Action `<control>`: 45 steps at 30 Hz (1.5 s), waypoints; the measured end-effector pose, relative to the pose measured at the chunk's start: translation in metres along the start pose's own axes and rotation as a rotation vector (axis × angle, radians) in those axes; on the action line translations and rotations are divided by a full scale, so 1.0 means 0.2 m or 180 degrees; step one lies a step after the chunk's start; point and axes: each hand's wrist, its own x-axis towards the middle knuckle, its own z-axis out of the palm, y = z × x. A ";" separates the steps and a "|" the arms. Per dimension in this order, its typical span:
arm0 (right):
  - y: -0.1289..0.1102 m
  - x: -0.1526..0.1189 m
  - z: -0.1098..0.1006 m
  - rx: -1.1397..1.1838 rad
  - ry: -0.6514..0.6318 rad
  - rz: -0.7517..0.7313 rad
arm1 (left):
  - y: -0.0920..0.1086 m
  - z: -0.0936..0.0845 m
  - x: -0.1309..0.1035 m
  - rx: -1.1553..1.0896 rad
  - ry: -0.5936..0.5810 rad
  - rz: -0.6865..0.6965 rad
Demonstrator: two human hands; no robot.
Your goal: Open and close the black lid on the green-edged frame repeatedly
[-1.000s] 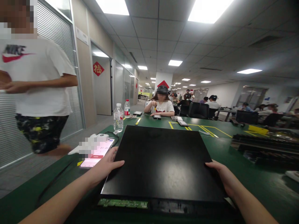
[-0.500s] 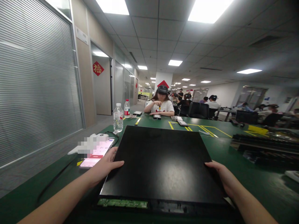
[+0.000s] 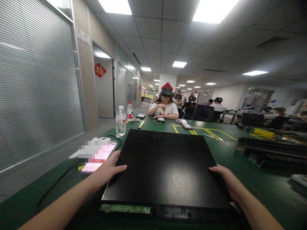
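One flat black panel (image 3: 165, 166) lies on the green bench (image 3: 261, 188), straight before the person, with a strip of green circuit board (image 3: 125, 209) showing under its near edge. The left hand (image 3: 106, 169) grips the panel's left edge, thumb over the top; the right hand (image 3: 227, 182) grips its right edge the same way. Judging by this hold, even pressure from both hands and a level, slow movement would keep the panel from skewing or scraping the board. Left of the panel lies one lit phone (image 3: 97, 157); beyond its far left corner stand two water bottles (image 3: 121, 120). One seated person (image 3: 164, 107) works beyond its far edge.
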 end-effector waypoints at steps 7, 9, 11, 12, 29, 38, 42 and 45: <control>-0.01 0.00 -0.01 -0.0272 -0.0007 -0.0117 | -0.01 -0.01 0.01 0.0086 0.0107 -0.0014; -0.01 0.00 -0.02 -0.0322 0.0007 -0.0160 | -0.01 0.00 0.01 0.0065 0.0123 -0.0029; -0.01 0.01 -0.02 -0.0362 0.0010 -0.0184 | 0.00 0.00 0.01 0.0061 0.0118 -0.0052; 0.00 0.01 -0.02 -0.0378 0.0010 -0.0198 | 0.00 0.01 0.00 0.0070 0.0118 -0.0068; 0.01 0.05 -0.04 -0.0633 0.0049 -0.0380 | -0.01 0.00 0.01 0.0263 0.0011 0.0051; 0.00 0.04 -0.04 -0.0682 0.0033 -0.0788 | 0.01 0.02 0.00 0.0360 -0.0009 -0.0056; -0.01 0.04 -0.03 -0.0615 0.0124 -0.0855 | 0.02 0.03 -0.01 0.0369 0.0120 -0.0052; -0.01 0.04 -0.04 -0.0653 0.0462 -0.0944 | 0.00 0.03 0.00 0.0380 0.0113 -0.0121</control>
